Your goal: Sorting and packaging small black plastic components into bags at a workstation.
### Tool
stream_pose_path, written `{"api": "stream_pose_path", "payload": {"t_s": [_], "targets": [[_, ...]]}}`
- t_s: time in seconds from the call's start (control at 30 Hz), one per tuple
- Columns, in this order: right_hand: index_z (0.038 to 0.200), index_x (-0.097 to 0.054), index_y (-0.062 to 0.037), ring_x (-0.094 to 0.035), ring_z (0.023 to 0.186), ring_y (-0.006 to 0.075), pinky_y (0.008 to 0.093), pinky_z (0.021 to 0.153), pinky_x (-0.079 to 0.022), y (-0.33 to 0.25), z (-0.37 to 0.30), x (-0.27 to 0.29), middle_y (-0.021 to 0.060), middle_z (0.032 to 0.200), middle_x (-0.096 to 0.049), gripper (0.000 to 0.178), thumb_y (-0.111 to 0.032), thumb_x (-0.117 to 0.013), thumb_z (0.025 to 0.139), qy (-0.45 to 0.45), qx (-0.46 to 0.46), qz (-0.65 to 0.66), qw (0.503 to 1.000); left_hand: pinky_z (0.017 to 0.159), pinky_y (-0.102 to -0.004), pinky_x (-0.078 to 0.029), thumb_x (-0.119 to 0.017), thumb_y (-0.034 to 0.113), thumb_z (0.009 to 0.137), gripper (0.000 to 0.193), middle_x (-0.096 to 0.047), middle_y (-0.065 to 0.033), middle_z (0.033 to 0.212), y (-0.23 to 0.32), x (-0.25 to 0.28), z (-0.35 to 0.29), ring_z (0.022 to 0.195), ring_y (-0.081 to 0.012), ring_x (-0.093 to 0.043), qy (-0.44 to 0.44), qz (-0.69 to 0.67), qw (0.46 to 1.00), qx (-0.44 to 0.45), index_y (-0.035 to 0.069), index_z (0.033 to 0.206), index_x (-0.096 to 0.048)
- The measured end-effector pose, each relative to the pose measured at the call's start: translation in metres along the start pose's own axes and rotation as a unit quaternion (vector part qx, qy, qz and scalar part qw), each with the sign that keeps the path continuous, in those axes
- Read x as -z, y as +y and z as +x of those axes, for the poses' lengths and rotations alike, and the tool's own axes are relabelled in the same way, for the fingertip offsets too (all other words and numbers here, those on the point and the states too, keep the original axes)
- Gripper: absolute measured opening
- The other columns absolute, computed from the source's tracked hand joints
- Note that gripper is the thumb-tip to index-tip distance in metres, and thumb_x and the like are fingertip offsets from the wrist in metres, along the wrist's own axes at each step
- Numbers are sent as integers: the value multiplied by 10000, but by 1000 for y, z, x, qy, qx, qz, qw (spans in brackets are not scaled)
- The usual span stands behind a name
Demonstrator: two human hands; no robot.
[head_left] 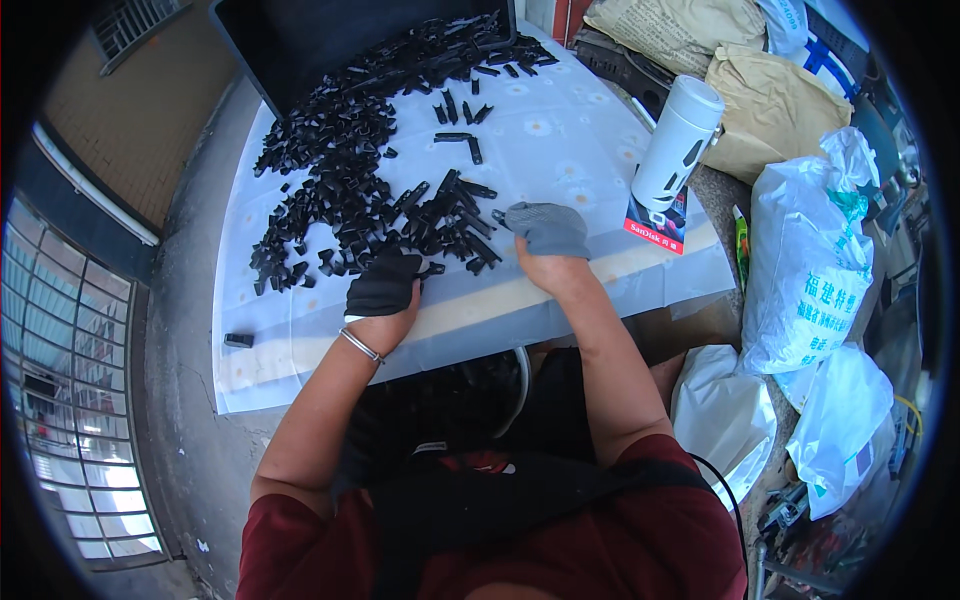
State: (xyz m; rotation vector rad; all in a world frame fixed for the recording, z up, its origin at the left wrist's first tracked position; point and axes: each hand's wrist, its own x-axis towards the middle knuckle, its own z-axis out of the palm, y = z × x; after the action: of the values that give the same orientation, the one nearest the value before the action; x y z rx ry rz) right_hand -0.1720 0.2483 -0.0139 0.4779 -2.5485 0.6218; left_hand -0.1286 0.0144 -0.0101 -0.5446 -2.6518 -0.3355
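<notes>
My left hand (384, 284), in a black glove, is closed at the near edge of a heap of small black plastic parts. A black plastic part (432, 269) sticks out past its thumb and seems held. To the right, my right hand (545, 236), in a grey glove, is closed; a small dark tip shows at its fingers, too small to name. Between and beyond the hands lies a cluster of longer black plastic parts (455, 215). The big heap of short black parts (340, 185) spreads to the left and back.
A black bin (290, 50) lies tipped at the back of the white-covered table (590, 130). Several loose parts (463, 110) lie apart. A white bottle (675, 145) stands on a red card (655, 235) at the right. White sacks (810, 260) line the right side.
</notes>
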Motion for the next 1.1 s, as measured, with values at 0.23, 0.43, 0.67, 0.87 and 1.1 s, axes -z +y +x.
{"api": "stream_pose_path", "payload": {"t_s": [0.23,0.43,0.67,0.87,1.1], "targets": [[880,-636,-74,-562,850,318,406,762,-441,-6,-8,26,141,904,-610,185,-142,-506,767,-78,-58,-84,992,701,-370,-475,-629,159,703,228,-563,-160,1002,-17,14,-28,827,-300,-574,3,-37,999,-33,93,920,-609],[948,-635,-100,-559,879,307,394,780,-443,-15,-13,29,123,918,-615,234,-103,-517,746,-112,-7,-67,991,682,-365,-475,-625,152,721,225,-584,-157,918,-19,16,-44,808,-301,-582,75,-60,995,19,36,912,-600],[958,-638,-121,-561,882,275,380,791,-440,6,-18,16,99,890,-612,285,-79,-558,688,-5,148,-65,987,636,-358,-478,-563,217,775,227,-609,-129,837,6,29,-35,715,-275,-597,-2,-10,993,121,44,913,-610],[905,-633,-109,-551,896,271,379,793,-436,-13,-20,28,95,880,-607,206,-133,-578,707,-60,151,-45,986,645,-350,-474,-581,164,758,193,-609,-130,858,5,21,-34,739,-289,-590,-37,4,998,57,62,919,-612],[874,-626,-113,-555,843,273,384,755,-435,-18,-25,14,97,861,-602,169,-189,-570,735,-42,178,1,983,635,-362,-483,-568,134,756,253,-620,-147,839,2,30,-38,715,-306,-599,-10,-102,990,92,44,992,-575]]}}
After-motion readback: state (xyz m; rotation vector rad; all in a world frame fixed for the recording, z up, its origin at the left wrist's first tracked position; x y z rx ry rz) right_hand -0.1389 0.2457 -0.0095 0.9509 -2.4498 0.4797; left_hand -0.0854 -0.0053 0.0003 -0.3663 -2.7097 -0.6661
